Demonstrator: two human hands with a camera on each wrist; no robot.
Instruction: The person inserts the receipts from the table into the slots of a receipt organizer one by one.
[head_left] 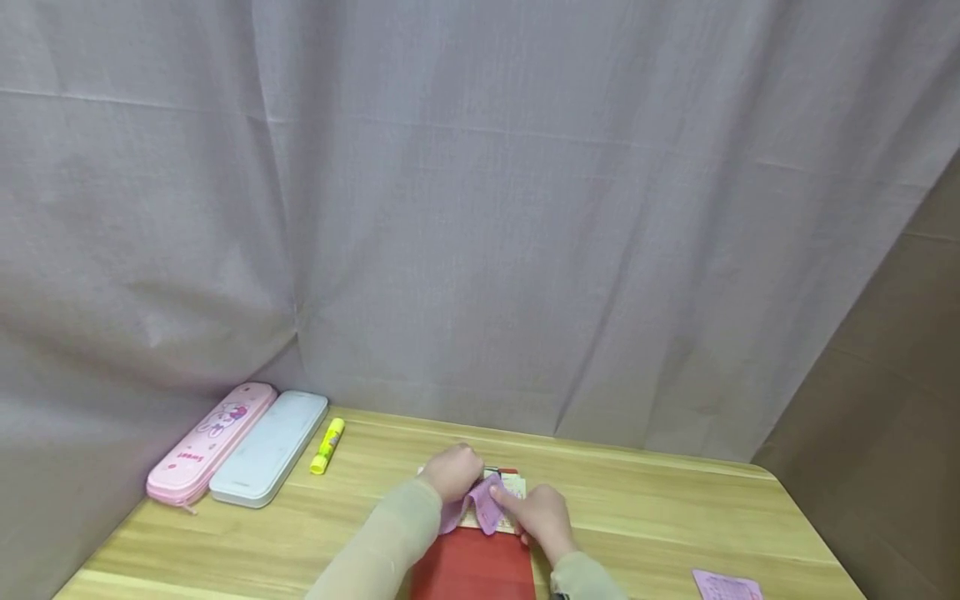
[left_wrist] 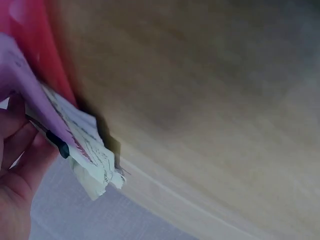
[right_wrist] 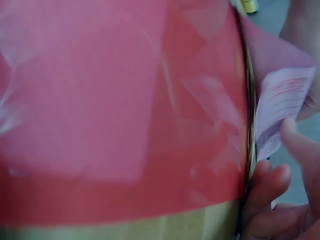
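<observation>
A red folder [head_left: 476, 568] with a glossy cover lies at the table's front, and a stack of printed papers [head_left: 516, 487] shows beyond its far edge. My left hand [head_left: 453, 473] has its fingers curled at the left of the stack and grips a creased pink paper slip [head_left: 487, 510]. A dark, thin piece [left_wrist: 57, 144], kind unclear, juts out by the left fingers in the left wrist view. From the right, my right hand [head_left: 545, 518] pinches the same slip, thumb [right_wrist: 294, 135] on its printed face. The right fingers are bent at the folder's edge. Some paper ends look ragged.
At the back left lie a pink pencil case [head_left: 213, 442], a pale blue case [head_left: 272, 450] and a yellow glue stick [head_left: 327, 447]. Another pink slip [head_left: 726, 586] rests on the wooden table [head_left: 660, 508] at front right. A grey curtain [head_left: 480, 250] hangs behind.
</observation>
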